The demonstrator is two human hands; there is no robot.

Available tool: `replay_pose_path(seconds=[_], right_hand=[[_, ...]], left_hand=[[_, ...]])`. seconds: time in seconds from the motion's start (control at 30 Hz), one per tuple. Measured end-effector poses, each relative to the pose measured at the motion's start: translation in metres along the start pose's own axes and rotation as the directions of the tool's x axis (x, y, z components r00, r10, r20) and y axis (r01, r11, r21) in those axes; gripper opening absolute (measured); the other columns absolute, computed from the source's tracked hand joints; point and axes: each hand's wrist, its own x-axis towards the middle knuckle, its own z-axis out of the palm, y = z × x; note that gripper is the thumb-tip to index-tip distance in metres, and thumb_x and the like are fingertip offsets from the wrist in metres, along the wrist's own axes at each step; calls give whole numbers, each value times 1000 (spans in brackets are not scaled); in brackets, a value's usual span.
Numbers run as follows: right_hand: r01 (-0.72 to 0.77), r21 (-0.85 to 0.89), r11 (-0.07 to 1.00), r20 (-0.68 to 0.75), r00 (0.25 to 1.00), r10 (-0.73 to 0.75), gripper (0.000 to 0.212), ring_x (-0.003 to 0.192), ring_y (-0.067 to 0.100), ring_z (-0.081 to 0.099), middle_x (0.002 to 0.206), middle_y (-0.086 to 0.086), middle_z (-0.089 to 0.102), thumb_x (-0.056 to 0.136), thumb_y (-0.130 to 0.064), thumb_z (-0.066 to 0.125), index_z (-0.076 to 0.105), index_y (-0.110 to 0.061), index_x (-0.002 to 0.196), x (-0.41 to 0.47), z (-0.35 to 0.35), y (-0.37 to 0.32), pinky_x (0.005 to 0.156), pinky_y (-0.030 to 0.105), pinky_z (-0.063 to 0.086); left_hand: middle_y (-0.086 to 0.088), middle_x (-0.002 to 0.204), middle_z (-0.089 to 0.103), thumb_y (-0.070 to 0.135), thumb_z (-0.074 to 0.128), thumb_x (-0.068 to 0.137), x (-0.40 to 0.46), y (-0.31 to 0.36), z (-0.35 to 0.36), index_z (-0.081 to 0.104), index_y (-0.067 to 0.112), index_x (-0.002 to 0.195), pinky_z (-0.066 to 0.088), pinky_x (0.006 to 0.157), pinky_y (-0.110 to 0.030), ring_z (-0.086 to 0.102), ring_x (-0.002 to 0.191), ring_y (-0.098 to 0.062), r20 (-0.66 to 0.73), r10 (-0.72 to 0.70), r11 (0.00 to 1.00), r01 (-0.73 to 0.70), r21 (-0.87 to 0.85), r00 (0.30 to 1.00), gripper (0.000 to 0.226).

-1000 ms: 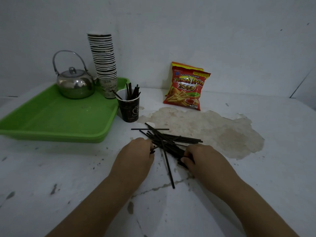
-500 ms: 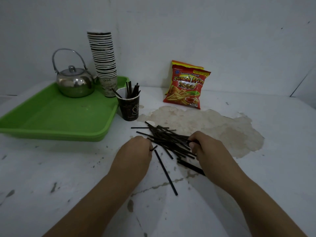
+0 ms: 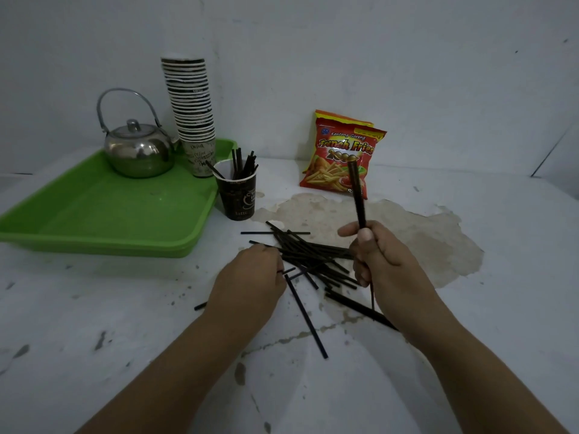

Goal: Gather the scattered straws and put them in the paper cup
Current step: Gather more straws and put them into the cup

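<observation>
Several black straws are seen standing in the paper cup (image 3: 238,195); a bundle (image 3: 358,195) is gripped upright by the right hand (image 3: 380,261), while the left hand (image 3: 250,278), fingers curled, rests on the scattered straws (image 3: 310,258) on the table (image 3: 94,308).

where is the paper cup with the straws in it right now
In the head view the paper cup stands left of centre on the white table, just off the green tray's right edge, behind the scattered straws.

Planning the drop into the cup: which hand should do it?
Right. The right hand already grips upright straws, lifted off the table; the left hand is down at the scattered pile, though nearer the paper cup.
</observation>
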Motion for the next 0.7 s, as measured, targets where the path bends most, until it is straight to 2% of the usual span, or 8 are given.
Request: replay_pose_path(seconds=[0.1,0.17,0.3,0.4,0.5,0.6,0.7], right_hand=[[37,57,998,-50,998,-34,29,57,14,39,58,-11,40,86,-48,32,53,-29,90,-1,-1,-2,58,33,37],[66,107,992,-91,994,-56,27,59,11,44,60,-13,46,91,-42,31,52,-26,84,0,-2,-2,59,24,39],[129,163,978,-147,984,-106,28,68,11,53,72,1,59,98,-24,30,50,-19,80,0,-1,0,64,18,44],[143,176,974,-138,983,-119,24,76,9,58,79,3,65,97,-23,30,48,-20,82,-1,5,2,68,14,45],[150,165,975,-111,985,-132,20,79,14,58,80,3,65,94,-30,34,49,-21,83,-1,8,5,71,18,47],[149,145,978,-81,987,-138,14,79,14,59,80,3,63,97,-21,36,50,-21,94,-1,9,9,74,20,48],[144,118,983,-77,988,-135,15,78,11,60,79,4,64,97,-17,37,49,-20,105,0,9,11,75,18,48]], left_hand=[[-5,94,59,11,48,90,1,4,-7,57,12,94,41,75,-29,52,90,-19,-28,44,996,-46,-78,999,10],[-5,94,62,10,46,91,1,5,-12,57,11,97,42,73,-28,54,87,-18,-28,24,994,-27,-108,999,12],[-4,104,61,11,48,92,5,6,-13,59,14,104,39,76,-24,53,94,-16,31,14,996,-11,-92,999,17],[-3,111,59,14,50,92,8,7,-8,59,14,109,33,72,-18,52,99,-16,92,30,998,-24,-59,995,19],[-3,114,59,15,52,92,8,7,1,59,15,111,24,67,-14,51,101,-14,96,47,998,-43,-36,994,21],[-4,122,56,18,51,93,10,4,6,56,14,120,27,77,-17,49,110,-16,122,24,1000,-23,-5,992,28],[-7,130,52,22,50,94,17,5,3,52,13,127,31,87,-21,47,116,-20,224,1,997,-19,78,975,34]])
